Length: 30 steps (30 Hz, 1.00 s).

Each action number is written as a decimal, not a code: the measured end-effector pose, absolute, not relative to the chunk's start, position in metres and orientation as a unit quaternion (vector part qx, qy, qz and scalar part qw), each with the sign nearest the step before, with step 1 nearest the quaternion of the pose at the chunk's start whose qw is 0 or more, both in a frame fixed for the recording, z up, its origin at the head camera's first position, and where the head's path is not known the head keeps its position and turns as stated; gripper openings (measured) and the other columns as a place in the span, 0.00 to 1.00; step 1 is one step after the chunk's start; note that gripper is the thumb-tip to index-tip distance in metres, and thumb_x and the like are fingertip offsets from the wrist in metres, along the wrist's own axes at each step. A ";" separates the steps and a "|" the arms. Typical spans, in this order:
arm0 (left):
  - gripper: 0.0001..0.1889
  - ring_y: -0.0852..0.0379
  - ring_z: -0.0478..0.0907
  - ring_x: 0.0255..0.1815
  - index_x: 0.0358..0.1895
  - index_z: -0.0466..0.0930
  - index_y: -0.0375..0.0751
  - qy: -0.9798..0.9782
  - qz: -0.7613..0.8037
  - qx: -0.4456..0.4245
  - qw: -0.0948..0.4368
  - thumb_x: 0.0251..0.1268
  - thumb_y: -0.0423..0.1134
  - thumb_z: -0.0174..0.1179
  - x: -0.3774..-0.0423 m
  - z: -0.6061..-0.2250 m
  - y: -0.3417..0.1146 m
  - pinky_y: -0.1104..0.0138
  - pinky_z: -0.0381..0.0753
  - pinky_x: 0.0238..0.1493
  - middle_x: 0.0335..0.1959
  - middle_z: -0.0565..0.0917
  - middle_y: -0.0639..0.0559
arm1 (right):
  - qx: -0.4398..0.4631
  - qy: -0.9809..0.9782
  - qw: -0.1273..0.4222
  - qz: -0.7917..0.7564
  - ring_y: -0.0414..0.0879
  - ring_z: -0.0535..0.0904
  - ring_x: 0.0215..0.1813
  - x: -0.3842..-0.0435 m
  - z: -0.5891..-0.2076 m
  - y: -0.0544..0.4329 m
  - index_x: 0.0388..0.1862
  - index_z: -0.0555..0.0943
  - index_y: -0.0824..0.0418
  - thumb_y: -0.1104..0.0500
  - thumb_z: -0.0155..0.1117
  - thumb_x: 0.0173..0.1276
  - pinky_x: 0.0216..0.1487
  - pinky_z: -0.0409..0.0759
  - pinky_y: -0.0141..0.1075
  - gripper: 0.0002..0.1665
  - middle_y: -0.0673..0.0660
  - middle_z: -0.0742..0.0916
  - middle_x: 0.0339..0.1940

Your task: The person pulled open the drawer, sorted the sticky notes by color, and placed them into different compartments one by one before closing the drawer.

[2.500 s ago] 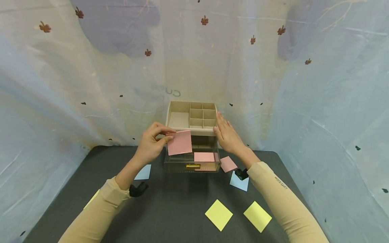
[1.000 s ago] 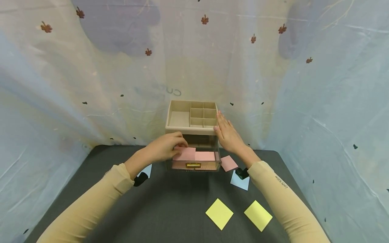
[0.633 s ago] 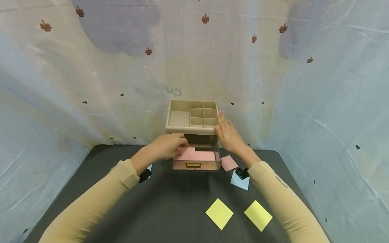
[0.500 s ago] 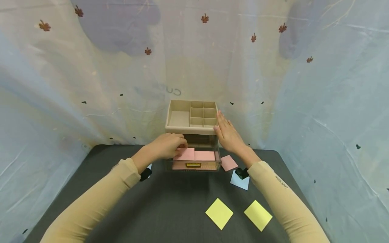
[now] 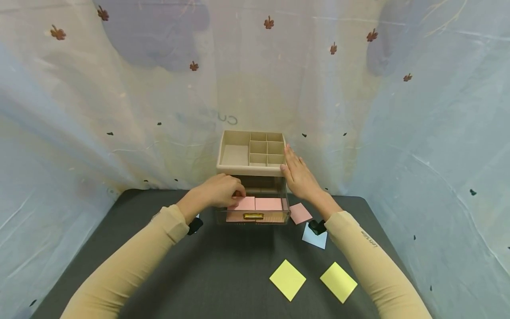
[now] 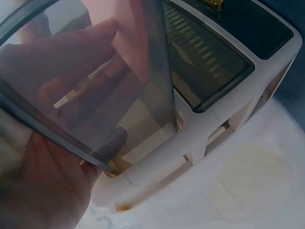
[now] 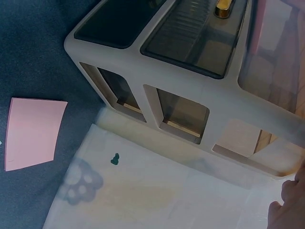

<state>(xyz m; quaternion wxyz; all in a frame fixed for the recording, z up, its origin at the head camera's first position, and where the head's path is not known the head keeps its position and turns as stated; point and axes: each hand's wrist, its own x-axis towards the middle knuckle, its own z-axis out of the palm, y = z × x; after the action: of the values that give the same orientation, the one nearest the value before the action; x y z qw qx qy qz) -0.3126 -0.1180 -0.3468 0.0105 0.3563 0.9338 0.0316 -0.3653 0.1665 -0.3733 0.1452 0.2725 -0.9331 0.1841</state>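
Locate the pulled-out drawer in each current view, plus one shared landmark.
Head: drawer at centre across, slightly below mid-height.
Left wrist: drawer fills the upper left, cut off by the frame.
Right wrist: drawer in the top-right corner, also cut off.
Landmark: pale organizer casing, in all three.

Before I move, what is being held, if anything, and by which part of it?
The left hand has its grip on a pink pad in the drawer, by its left edge. The right hand holds nothing, lying against the organizer.
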 end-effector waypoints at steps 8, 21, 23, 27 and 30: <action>0.11 0.61 0.79 0.37 0.50 0.92 0.50 0.933 0.012 0.359 0.017 0.66 0.38 0.70 -0.312 -0.345 -0.117 0.55 0.76 0.58 0.36 0.84 0.60 | 0.271 -0.932 0.153 0.185 0.60 0.45 0.86 -0.363 -0.373 0.167 0.87 0.40 0.65 0.46 0.31 0.89 0.83 0.47 0.61 0.38 0.61 0.47 0.88; 0.14 0.58 0.79 0.39 0.54 0.90 0.47 0.929 0.063 0.363 0.003 0.67 0.38 0.71 -0.313 -0.349 -0.122 0.59 0.81 0.50 0.40 0.83 0.57 | 0.252 -0.918 0.203 0.230 0.61 0.54 0.84 -0.356 -0.373 0.163 0.86 0.53 0.64 0.44 0.41 0.87 0.82 0.51 0.60 0.39 0.60 0.58 0.86; 0.13 0.57 0.81 0.41 0.54 0.89 0.46 0.924 0.084 0.372 -0.020 0.68 0.37 0.71 -0.313 -0.351 -0.124 0.60 0.83 0.46 0.42 0.83 0.55 | 0.255 -0.905 0.224 0.257 0.61 0.58 0.83 -0.353 -0.373 0.163 0.84 0.57 0.65 0.46 0.45 0.86 0.81 0.55 0.60 0.38 0.60 0.61 0.85; 0.12 0.54 0.83 0.45 0.53 0.89 0.45 0.900 0.104 0.409 -0.108 0.68 0.36 0.71 -0.312 -0.357 -0.129 0.59 0.85 0.47 0.46 0.84 0.52 | 0.263 -0.875 0.275 0.300 0.61 0.66 0.79 -0.348 -0.374 0.167 0.81 0.64 0.67 0.53 0.53 0.82 0.78 0.63 0.58 0.34 0.61 0.68 0.82; 0.12 0.52 0.84 0.44 0.51 0.89 0.43 0.872 0.109 0.431 -0.204 0.66 0.35 0.73 -0.309 -0.360 -0.133 0.57 0.85 0.47 0.47 0.84 0.50 | 0.262 -0.857 0.299 0.328 0.60 0.67 0.78 -0.344 -0.378 0.171 0.79 0.66 0.67 0.59 0.56 0.81 0.77 0.65 0.57 0.32 0.62 0.71 0.80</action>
<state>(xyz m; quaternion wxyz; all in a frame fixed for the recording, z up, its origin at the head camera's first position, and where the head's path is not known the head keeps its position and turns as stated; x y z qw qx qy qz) -0.3094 -0.1331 -0.3603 -0.2041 0.4313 0.8720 0.1090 -0.3440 0.1712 -0.3777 0.2990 0.2625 -0.8569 0.3276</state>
